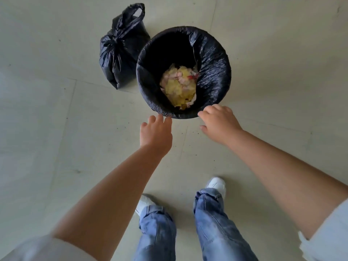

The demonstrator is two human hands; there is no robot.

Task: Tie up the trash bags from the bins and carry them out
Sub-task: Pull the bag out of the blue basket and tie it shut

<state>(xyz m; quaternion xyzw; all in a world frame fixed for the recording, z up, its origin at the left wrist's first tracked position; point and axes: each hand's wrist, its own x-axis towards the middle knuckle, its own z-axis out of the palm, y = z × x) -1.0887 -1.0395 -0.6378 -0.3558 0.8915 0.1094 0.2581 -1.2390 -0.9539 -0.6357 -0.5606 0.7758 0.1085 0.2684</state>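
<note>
Floor tiles [56,129], pale, carry a knotted black plastic trash bag [120,51], long axis upright, knot uppermost, touching the round black-lined bin [212,63], mouth facing up. Left hand [156,133] and right hand [218,122] reach its near rim, fingers loose, holding nothing.

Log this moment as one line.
left hand open, near bin rim | right hand open, at rim | tied bag on floor

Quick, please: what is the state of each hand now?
Left hand: open, holding nothing, near the bin liner rim.
Right hand: open, holding nothing, at the rim.
</note>
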